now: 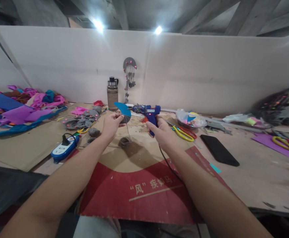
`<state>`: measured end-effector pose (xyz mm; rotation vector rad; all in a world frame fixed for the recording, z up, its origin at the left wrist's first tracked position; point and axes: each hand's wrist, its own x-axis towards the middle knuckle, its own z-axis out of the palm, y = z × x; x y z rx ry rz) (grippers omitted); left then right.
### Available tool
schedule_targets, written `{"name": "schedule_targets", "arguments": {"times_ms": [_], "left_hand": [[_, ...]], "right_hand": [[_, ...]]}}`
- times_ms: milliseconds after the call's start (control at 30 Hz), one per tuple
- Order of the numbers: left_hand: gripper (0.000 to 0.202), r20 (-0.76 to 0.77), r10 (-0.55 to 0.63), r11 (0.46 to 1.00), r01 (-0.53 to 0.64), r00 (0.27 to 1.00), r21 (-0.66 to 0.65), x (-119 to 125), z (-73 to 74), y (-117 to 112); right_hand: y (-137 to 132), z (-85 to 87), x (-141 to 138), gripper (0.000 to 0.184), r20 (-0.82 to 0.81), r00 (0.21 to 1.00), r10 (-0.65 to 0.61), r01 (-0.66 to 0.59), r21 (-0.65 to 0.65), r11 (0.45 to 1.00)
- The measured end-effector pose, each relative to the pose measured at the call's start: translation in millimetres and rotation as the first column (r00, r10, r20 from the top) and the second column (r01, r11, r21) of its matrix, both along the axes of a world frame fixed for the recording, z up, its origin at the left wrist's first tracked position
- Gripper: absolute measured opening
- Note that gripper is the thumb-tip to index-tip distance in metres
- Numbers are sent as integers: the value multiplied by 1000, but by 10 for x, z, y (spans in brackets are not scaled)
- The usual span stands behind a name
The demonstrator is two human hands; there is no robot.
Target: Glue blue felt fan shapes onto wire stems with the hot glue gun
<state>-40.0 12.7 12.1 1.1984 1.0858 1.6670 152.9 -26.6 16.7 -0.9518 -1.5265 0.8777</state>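
My left hand [112, 125] pinches a small grey felt piece [126, 119] with a curved, pointed blue felt piece [123, 108] against it. A strand of grey yarn hangs from this work down to a small ball of yarn [125, 142] on the cardboard. In my right hand [162, 129] is a blue hot glue gun [153, 115], gripped by its handle. Its nozzle end points left toward the felt, apart from it. The gun's black cord [167, 162] runs down past my right forearm.
A red printed cardboard sheet [139, 205] covers the table before me. Left are a power strip [63, 148], a bottle [112, 94] and heaped felt scraps [22, 112]. Right lie yellow-handled scissors [182, 134] and a black phone [218, 150]. A grey moon-shaped hanging [129, 62] is on the wall.
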Motion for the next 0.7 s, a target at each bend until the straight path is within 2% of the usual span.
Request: {"name": "schedule_targets", "arguments": {"times_ms": [133,333,700], "left_hand": [[18,-26,2,1000,-3,1000,-26,12,-8,-5],[20,-76,-26,1000,25,997,-16,24,-15,-17],[19,-84,-61,997,57,995,-44,48,-5,-45]], "right_hand": [[-57,0,-32,25,186,978,-98,68,160,985],[-10,-93,-56,34,321,929,-184,76,319,945],[11,-139,-45,40,413,879,-239,87,353,931]]}}
